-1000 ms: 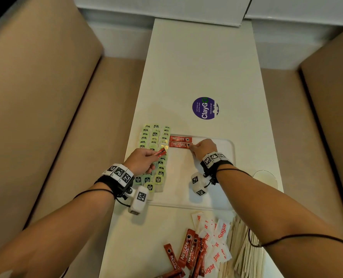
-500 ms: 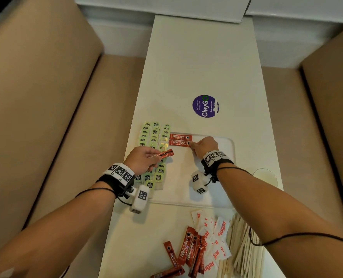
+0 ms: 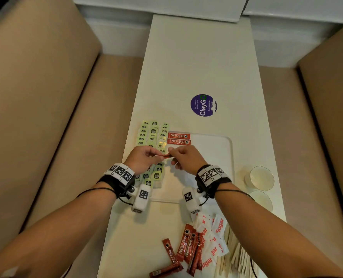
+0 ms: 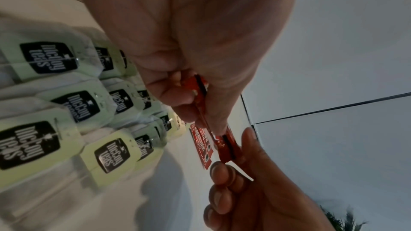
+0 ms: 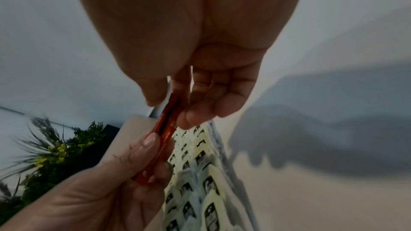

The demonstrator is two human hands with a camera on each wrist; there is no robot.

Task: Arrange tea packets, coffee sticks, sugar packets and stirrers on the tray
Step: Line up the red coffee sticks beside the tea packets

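A white tray (image 3: 216,153) lies mid-table. Rows of green tea packets (image 3: 152,135) cover its left part, and two red coffee sticks (image 3: 179,138) lie side by side next to them. My left hand (image 3: 146,157) pinches one end of another red coffee stick (image 3: 161,156) above the tea packets. My right hand (image 3: 178,155) pinches the other end between thumb and forefinger. The left wrist view shows the stick (image 4: 224,144) held edge-on over the tea packets (image 4: 73,104). In the right wrist view the stick (image 5: 166,126) runs between both hands.
Loose coffee sticks (image 3: 186,247), white sugar packets (image 3: 216,237) and wooden stirrers (image 3: 238,257) lie heaped at the table's near edge. Two clear glass cups (image 3: 262,177) stand right of the tray. A purple sticker (image 3: 203,105) marks the tabletop beyond. Beige benches flank the table.
My right hand left the two sticks lying on the tray, came back toward me and took the free end of the stick in my left hand.
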